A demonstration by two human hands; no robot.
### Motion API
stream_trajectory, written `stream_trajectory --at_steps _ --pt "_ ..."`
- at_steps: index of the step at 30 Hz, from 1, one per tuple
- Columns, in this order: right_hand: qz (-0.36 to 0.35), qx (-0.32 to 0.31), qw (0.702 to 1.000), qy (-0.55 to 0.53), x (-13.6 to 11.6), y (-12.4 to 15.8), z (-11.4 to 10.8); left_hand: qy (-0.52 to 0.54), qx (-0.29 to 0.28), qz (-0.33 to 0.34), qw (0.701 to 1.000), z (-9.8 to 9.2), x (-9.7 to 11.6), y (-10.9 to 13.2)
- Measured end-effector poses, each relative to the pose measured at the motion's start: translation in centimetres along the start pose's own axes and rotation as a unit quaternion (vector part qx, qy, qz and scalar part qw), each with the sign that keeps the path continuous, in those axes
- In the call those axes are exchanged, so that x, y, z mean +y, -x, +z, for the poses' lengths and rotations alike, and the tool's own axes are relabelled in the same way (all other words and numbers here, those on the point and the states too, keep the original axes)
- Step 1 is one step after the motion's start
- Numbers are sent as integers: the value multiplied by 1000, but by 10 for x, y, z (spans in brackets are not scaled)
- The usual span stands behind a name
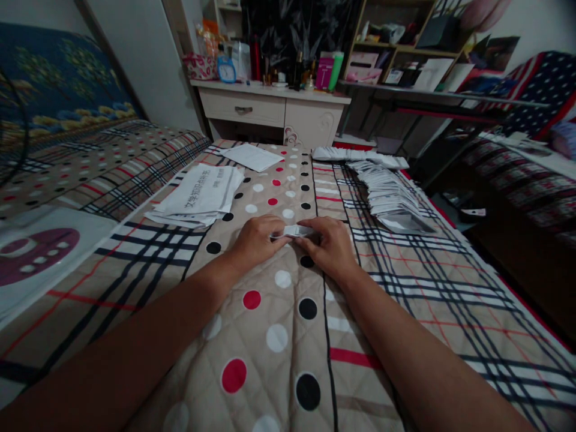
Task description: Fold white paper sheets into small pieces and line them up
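Both my hands rest on a quilted bedspread [279, 336] with dots and plaid stripes. Between them lies a small folded piece of white paper [297, 230]. My left hand [257, 239] is closed, its fingers pinching the paper's left end. My right hand [330, 245] presses and pinches the right end, fingers curled together. A stack of white printed sheets [200, 193] lies to the left beyond my left hand. To the right, a long row of small folded paper pieces [389, 195] runs away from me.
A single white sheet [252, 156] lies farther up the bed. More folded white pieces [360, 155] sit at the bed's far edge. A white dresser [270, 108] with bottles and a blue clock [226, 70] stands behind. A shelf and desk are at the right.
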State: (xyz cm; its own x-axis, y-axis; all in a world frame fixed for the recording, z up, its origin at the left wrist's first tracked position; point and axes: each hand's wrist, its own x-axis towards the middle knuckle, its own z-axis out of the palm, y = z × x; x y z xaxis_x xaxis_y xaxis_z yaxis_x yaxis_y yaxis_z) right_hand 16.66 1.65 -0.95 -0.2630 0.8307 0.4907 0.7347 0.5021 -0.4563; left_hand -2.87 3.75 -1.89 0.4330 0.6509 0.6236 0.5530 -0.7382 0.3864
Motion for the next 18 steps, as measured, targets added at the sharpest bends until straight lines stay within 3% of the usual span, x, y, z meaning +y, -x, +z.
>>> stream_trajectory --at_steps 7,10,14,18 --pt "4 33 999 -6 3 1 2 50 -10 -74 996 1 6 1" --pt "-2 8 1000 -18 1 1 1 57 -31 -55 996 3 6 1" --pt "-5 -8 1000 -10 -2 1 1 26 -40 -56 997 3 7 0" --pt "49 -38 998 17 -4 1 -1 -63 -71 -105 990 -1 9 -1"
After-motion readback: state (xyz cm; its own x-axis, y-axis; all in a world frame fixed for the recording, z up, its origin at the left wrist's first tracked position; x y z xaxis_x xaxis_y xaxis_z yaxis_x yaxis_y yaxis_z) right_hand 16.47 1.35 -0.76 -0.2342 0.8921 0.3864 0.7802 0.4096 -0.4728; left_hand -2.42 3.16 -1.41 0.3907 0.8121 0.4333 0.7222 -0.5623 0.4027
